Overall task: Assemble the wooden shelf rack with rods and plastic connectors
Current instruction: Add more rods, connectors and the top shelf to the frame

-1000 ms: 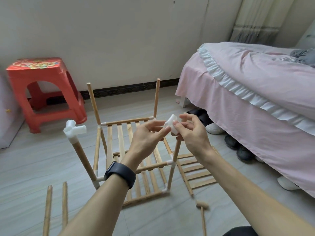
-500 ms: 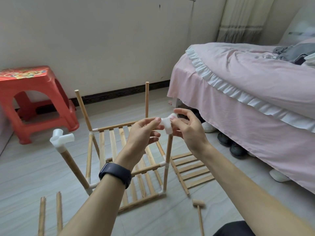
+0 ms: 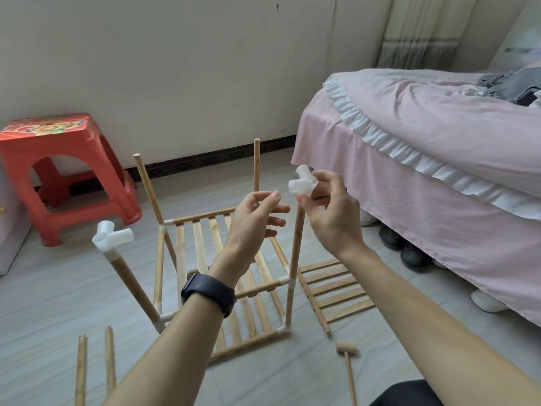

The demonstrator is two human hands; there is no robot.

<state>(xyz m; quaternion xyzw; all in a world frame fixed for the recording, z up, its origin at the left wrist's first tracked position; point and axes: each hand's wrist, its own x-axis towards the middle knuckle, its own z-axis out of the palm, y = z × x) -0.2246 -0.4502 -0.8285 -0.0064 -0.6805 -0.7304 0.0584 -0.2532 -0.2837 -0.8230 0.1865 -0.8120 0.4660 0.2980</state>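
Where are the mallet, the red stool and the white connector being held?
mallet (image 3: 346, 348): head view, on its wooden head.
stool (image 3: 48, 127): head view, on its patterned seat.
connector (image 3: 302, 184): head view, on its middle, pinched by the right hand (image 3: 330, 221).

Home bedroom; pink bed (image 3: 439, 148); curtain (image 3: 421, 27); shoes (image 3: 409, 247) underneath

- A plain off-white wall (image 3: 190, 68) runs across the back, scuffed in places, with a dark baseboard (image 3: 210, 158) along its foot.
- The floor (image 3: 44, 303) is pale grey with a faint wood grain.
- A red plastic stool (image 3: 58, 145) stands on the left, near the wall.
- A bed (image 3: 439, 118) on the right has a pink cover with a white ruffle; grey clothes (image 3: 509, 86) lie on it.
- Dark shoes (image 3: 409, 250) sit under the bed's edge.
- A pale curtain (image 3: 421, 27) hangs in the far right corner; the light is soft and even.
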